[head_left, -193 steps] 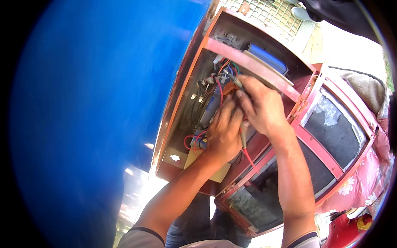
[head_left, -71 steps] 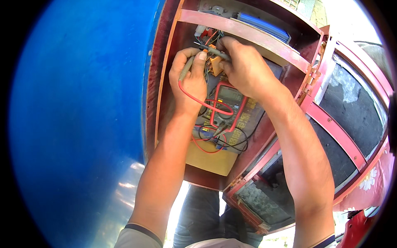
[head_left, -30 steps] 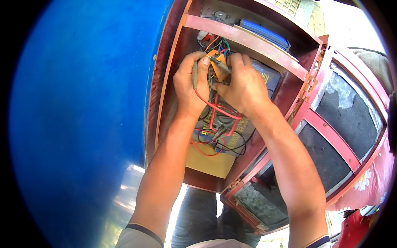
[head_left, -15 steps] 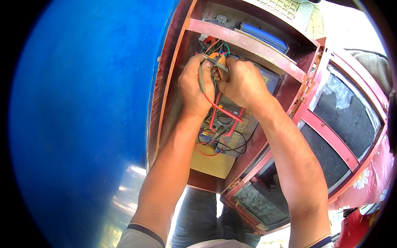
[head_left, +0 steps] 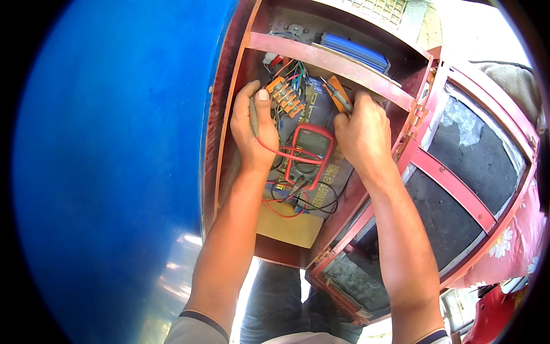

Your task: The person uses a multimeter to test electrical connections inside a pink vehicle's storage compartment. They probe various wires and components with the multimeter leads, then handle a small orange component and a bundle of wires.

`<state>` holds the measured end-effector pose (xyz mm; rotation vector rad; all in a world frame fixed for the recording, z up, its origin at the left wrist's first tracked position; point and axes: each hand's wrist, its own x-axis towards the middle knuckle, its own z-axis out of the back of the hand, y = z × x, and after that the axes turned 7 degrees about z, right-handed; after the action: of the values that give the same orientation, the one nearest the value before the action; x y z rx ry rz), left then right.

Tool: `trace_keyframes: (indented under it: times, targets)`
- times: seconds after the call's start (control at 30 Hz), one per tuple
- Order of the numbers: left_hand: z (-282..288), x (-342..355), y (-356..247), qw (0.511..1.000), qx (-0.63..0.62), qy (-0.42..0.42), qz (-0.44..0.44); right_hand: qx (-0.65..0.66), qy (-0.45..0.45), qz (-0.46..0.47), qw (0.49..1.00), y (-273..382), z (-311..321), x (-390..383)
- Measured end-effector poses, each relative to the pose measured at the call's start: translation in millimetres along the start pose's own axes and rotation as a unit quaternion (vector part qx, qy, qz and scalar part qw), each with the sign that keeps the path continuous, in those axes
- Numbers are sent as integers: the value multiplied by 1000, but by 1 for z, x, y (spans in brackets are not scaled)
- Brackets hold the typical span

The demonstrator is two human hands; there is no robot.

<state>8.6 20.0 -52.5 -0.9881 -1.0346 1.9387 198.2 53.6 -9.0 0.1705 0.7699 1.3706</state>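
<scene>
My left hand (head_left: 260,137) is closed around a grey test probe (head_left: 253,116) with a red lead. Its thumb is beside an orange terminal block (head_left: 286,97) with metal screws, where several coloured wires join. Right of the block, my right hand (head_left: 365,127) grips a second test probe (head_left: 337,93) together with a flat orange strip (head_left: 342,87), perhaps a cover. The probe's tip points up and left, away from the block. Between my wrists a red and dark multimeter (head_left: 314,142) rests on a dark battery-like case (head_left: 338,172) with yellow print.
A dark red metal box (head_left: 226,166) surrounds all this, with a crossbar (head_left: 321,57) over its far part. Beyond the bar sits a blue finned unit (head_left: 355,53). The hinged door (head_left: 452,183) hangs at the right. A large blue panel (head_left: 120,143) stands at the left.
My hands have moved apart. The right one has shifted right and toward me with its probe and the orange strip, and the terminal block and multimeter display now show.
</scene>
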Motion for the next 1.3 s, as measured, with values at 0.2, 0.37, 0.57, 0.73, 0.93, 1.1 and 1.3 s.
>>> trace_keyframes:
  times: [0.2,0.37,0.57,0.73,0.93,1.1,1.3]
  targets:
    - [13,-10,2,995,71,5,-64,81,-51,32,995,0,3,-20]
    - [31,-29,-5,985,140,54,-85,263,-101,75,957,-10,-7,-37]
    - [40,-46,-13,968,188,66,-152,501,15,-95,860,18,11,-63]
    - [46,-47,-35,927,312,85,-191,350,43,-48,934,17,12,-75]
    - [38,-30,-27,982,119,70,-129,112,17,72,991,5,9,-73]
    - [26,-15,-18,983,79,77,-149,218,-2,19,976,3,11,-71]
    - [22,-10,-18,983,53,95,-145,155,-30,83,984,1,22,-64]
